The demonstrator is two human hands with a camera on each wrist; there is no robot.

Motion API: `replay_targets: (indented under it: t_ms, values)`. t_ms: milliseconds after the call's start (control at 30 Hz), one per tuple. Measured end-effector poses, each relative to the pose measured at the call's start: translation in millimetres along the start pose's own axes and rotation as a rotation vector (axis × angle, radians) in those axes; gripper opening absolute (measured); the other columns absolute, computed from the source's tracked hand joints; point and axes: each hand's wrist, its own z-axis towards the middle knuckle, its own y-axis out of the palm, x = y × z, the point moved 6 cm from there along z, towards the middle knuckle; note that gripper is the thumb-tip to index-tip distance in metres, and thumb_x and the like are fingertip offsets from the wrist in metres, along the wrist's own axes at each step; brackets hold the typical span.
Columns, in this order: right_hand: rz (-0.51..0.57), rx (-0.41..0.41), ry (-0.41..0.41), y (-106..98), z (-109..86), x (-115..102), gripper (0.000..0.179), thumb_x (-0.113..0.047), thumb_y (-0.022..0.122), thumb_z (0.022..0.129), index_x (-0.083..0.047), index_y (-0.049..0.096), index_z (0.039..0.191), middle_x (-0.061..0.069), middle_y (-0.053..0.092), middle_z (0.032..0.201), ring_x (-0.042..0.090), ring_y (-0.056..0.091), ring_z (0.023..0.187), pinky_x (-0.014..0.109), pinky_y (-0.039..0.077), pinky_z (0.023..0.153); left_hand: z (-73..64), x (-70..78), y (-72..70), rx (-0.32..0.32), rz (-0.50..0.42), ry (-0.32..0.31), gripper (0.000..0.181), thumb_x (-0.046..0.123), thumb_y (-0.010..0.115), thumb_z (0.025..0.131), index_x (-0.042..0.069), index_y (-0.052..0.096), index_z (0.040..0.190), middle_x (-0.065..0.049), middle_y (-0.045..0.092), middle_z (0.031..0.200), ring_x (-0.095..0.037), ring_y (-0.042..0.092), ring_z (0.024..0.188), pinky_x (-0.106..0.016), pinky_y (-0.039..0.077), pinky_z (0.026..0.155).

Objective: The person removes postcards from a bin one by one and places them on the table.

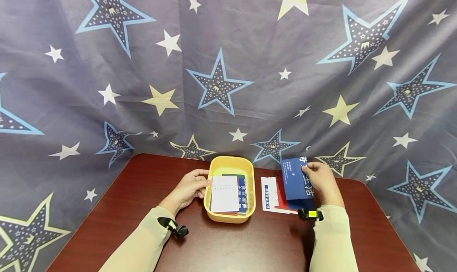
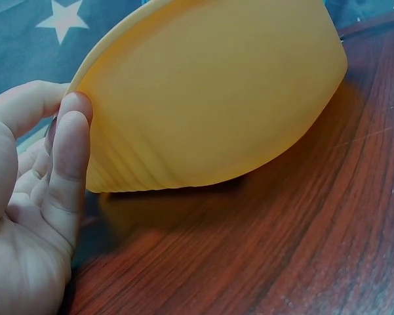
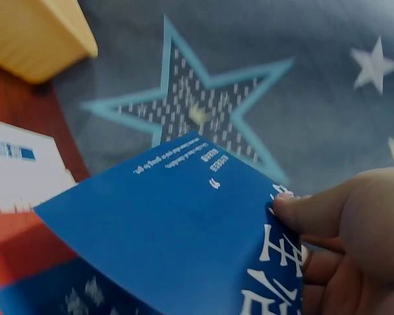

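In the head view my right hand (image 1: 321, 180) pinches a blue card (image 1: 294, 180) with white lettering by its right edge. The card is held tilted above a loose pile of cards, among them a red card (image 1: 281, 192) and a white card (image 1: 267, 192). The right wrist view shows the thumb on top of the blue card (image 3: 177, 223), with curled fingers behind it. My left hand (image 1: 191, 188) grips the left rim of a yellow plastic basket (image 1: 233, 161). Inside the basket a white card (image 1: 225, 194) lies on top of blue, green and red ones.
All this stands on a dark reddish wooden table (image 1: 264, 244). Just behind its far edge hangs a grey cloth (image 1: 200, 29) patterned with stars. The card pile lies close to the right of the basket.
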Motion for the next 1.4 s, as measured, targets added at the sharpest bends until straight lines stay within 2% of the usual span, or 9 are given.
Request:
replay_targets:
  t_ms: [167, 300, 467, 567, 733, 900, 967, 1200, 1400]
  values:
    - [-0.012, 0.013, 0.075, -5, 3.7, 30, 0.040, -0.021, 0.065, 0.114, 0.013, 0.071, 0.133, 0.036, 0.071, 0.126, 0.042, 0.067, 0.108, 0.037, 0.054, 0.084, 1.1, 0.2, 1.0, 0.006, -0.006, -0.003, 0.060, -0.001, 0.074, 0.103, -0.007, 0.047, 0.156, 0.002, 0.070, 0.086, -0.005, 0.062, 0.055, -0.017, 0.056, 0.050]
    - [-0.018, 0.011, 0.117, -5, 5.8, 49, 0.040, -0.021, 0.065, 0.113, 0.014, 0.070, 0.133, 0.036, 0.069, 0.129, 0.041, 0.065, 0.109, 0.038, 0.053, 0.087, 0.5, 0.8, 1.1, 0.010, -0.009, -0.007, 0.060, -0.001, 0.074, 0.103, -0.007, 0.047, 0.156, 0.002, 0.070, 0.086, -0.005, 0.062, 0.054, -0.017, 0.056, 0.049]
    - [0.039, -0.049, 0.174, 4, 6.6, 72, 0.034, -0.020, 0.068, 0.112, 0.013, 0.072, 0.122, 0.016, 0.070, 0.095, 0.022, 0.065, 0.079, 0.030, 0.055, 0.067, 0.0, 0.7, 1.7, -0.001, -0.016, -0.009, 0.059, -0.002, 0.073, 0.105, -0.008, 0.047, 0.157, 0.002, 0.070, 0.084, -0.005, 0.062, 0.054, -0.017, 0.056, 0.049]
    - [0.034, -0.084, 0.168, 12, 7.8, 81, 0.032, -0.019, 0.068, 0.111, 0.012, 0.074, 0.115, 0.005, 0.067, 0.079, 0.015, 0.061, 0.065, 0.029, 0.055, 0.058, 0.2, 1.1, 2.2, -0.006, -0.022, -0.004, 0.058, -0.002, 0.072, 0.105, -0.008, 0.046, 0.157, 0.002, 0.070, 0.083, -0.005, 0.062, 0.054, -0.016, 0.056, 0.049]
    - [-0.111, -0.113, 0.115, 17, 16.1, 91, 0.031, -0.022, 0.072, 0.107, 0.008, 0.078, 0.100, 0.009, 0.070, 0.077, 0.022, 0.064, 0.070, 0.034, 0.056, 0.066, -1.0, 2.9, 2.9, -0.011, -0.025, -0.001, 0.058, -0.002, 0.071, 0.105, -0.009, 0.045, 0.157, 0.002, 0.070, 0.084, -0.005, 0.063, 0.054, -0.016, 0.056, 0.049]
    - [-0.248, -0.111, 0.103, 25, 36.7, 122, 0.033, -0.035, 0.082, 0.100, -0.007, 0.079, 0.082, 0.009, 0.072, 0.079, 0.027, 0.065, 0.074, 0.041, 0.059, 0.071, -1.9, 3.1, 3.2, -0.009, -0.027, -0.002, 0.059, -0.002, 0.072, 0.105, -0.009, 0.045, 0.157, 0.002, 0.070, 0.084, -0.005, 0.063, 0.054, -0.017, 0.056, 0.049]
    - [-0.265, -0.095, 0.116, 25, 35.5, 122, 0.033, -0.036, 0.083, 0.099, -0.009, 0.078, 0.081, 0.010, 0.074, 0.080, 0.027, 0.066, 0.074, 0.043, 0.059, 0.070, -1.4, 3.4, 3.3, -0.012, -0.027, 0.001, 0.059, -0.002, 0.072, 0.105, -0.009, 0.046, 0.157, 0.002, 0.070, 0.084, -0.005, 0.063, 0.054, -0.017, 0.056, 0.049]
    - [-0.263, -0.020, 0.175, 20, 1.5, 87, 0.033, -0.034, 0.085, 0.098, -0.006, 0.076, 0.085, 0.016, 0.076, 0.089, 0.033, 0.070, 0.084, 0.042, 0.056, 0.068, -0.2, -2.3, -0.7, -0.008, -0.023, -0.008, 0.059, -0.001, 0.074, 0.105, -0.008, 0.046, 0.157, 0.002, 0.070, 0.084, -0.005, 0.063, 0.054, -0.017, 0.057, 0.049]
    - [-0.271, 0.003, 0.164, 18, -2.7, 82, 0.033, -0.033, 0.083, 0.100, -0.006, 0.073, 0.083, 0.014, 0.073, 0.086, 0.032, 0.068, 0.084, 0.038, 0.052, 0.066, 0.1, -1.7, 0.8, -0.007, -0.024, 0.003, 0.059, -0.001, 0.074, 0.104, -0.007, 0.047, 0.156, 0.001, 0.070, 0.085, -0.005, 0.063, 0.055, -0.017, 0.057, 0.050]
